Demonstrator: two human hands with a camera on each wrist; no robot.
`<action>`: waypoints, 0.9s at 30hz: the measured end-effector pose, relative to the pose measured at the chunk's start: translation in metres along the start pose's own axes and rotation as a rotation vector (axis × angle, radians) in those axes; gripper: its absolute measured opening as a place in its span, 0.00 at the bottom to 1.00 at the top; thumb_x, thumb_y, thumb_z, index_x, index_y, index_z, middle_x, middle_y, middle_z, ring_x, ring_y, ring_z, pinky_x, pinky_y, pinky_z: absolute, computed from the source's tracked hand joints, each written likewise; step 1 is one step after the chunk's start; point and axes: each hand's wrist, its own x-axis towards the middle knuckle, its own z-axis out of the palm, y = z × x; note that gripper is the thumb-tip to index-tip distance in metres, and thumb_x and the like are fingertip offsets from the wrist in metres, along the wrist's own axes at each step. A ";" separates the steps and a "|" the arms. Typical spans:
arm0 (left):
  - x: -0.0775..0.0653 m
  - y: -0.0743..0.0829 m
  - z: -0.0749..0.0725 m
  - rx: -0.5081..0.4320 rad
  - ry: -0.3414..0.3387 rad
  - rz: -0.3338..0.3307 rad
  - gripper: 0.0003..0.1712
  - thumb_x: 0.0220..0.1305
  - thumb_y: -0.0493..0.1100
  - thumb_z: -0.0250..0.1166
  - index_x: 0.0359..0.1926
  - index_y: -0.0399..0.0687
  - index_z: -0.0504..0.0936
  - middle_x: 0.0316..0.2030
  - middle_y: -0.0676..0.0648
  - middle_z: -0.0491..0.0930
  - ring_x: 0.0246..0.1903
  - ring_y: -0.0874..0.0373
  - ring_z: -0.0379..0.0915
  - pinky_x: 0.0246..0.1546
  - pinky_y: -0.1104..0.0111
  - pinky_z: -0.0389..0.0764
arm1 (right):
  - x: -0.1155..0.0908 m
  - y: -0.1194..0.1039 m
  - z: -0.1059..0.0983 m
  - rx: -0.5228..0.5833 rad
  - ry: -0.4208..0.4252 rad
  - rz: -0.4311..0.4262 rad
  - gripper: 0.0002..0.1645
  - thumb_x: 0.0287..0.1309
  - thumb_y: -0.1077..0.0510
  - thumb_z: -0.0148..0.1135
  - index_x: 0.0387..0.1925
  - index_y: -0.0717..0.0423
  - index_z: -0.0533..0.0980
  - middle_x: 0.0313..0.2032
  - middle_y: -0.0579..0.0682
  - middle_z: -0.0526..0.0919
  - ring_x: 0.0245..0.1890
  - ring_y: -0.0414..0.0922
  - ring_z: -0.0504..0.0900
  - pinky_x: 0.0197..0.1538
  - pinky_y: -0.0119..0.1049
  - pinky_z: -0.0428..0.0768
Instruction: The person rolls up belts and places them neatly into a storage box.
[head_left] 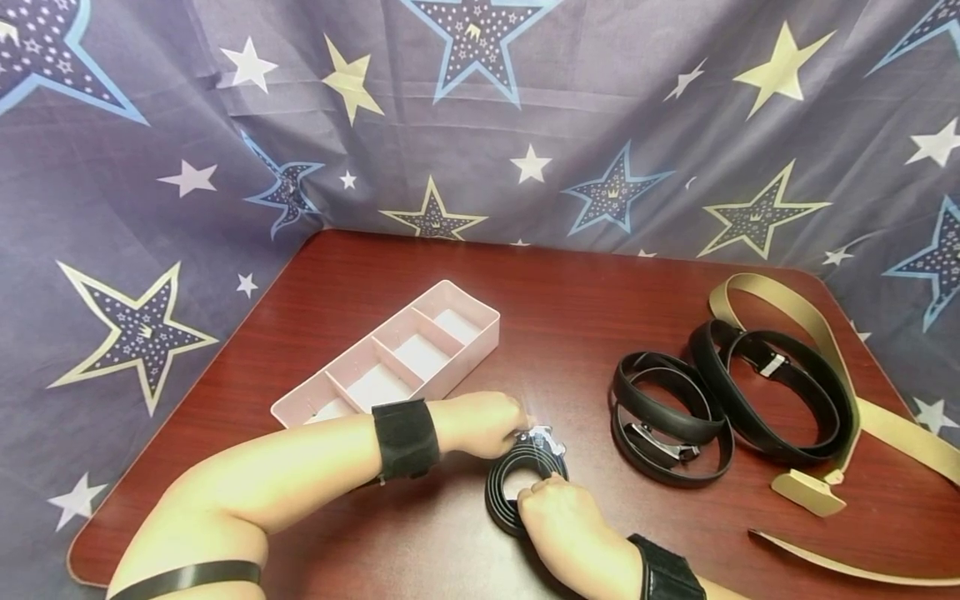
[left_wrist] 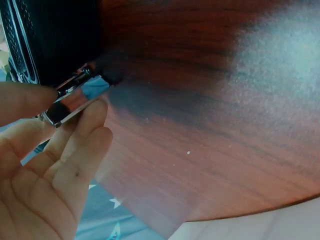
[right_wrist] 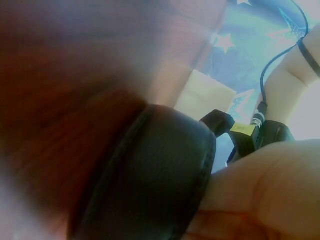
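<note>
A black belt [head_left: 497,493] lies wound in a coil on the table, with its shiny silver buckle [head_left: 546,440] at the far side. My left hand [head_left: 483,423] pinches that buckle between thumb and fingers, as the left wrist view shows with the buckle [left_wrist: 80,100] beside the dark leather. On the coil's near right side, my right hand [head_left: 566,525] grips the wound strap, its fingers curled over into the ring. The right wrist view has the belt's broad dark band [right_wrist: 150,170] close up against the right hand [right_wrist: 265,195].
Left of the coil stands a pale pink divided box [head_left: 474,353], partly behind my left forearm. To the right lie a coiled black belt [head_left: 667,412], a larger black belt [head_left: 828,408] and a tan belt [head_left: 817,321] with a gold buckle [head_left: 808,493]. A starry curtain hangs behind the table.
</note>
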 end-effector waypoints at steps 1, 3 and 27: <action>0.000 0.000 0.000 0.003 -0.007 0.008 0.04 0.61 0.34 0.63 0.32 0.45 0.84 0.34 0.45 0.87 0.37 0.51 0.85 0.41 0.62 0.83 | 0.000 0.000 0.000 -0.001 0.000 0.000 0.13 0.43 0.62 0.70 0.16 0.49 0.73 0.17 0.43 0.76 0.20 0.39 0.76 0.24 0.30 0.72; 0.001 -0.001 -0.001 0.011 -0.026 0.023 0.03 0.61 0.35 0.64 0.32 0.46 0.83 0.33 0.46 0.87 0.36 0.53 0.84 0.41 0.63 0.83 | 0.000 0.000 0.000 0.001 0.003 -0.006 0.14 0.43 0.63 0.71 0.16 0.49 0.73 0.17 0.43 0.76 0.19 0.39 0.76 0.23 0.30 0.72; 0.004 -0.003 -0.009 -0.171 -0.145 -0.089 0.22 0.59 0.47 0.74 0.19 0.54 0.67 0.19 0.58 0.61 0.24 0.62 0.58 0.27 0.69 0.63 | -0.002 0.008 -0.004 0.081 -0.008 -0.080 0.13 0.46 0.63 0.72 0.18 0.52 0.73 0.18 0.44 0.75 0.21 0.41 0.76 0.25 0.33 0.75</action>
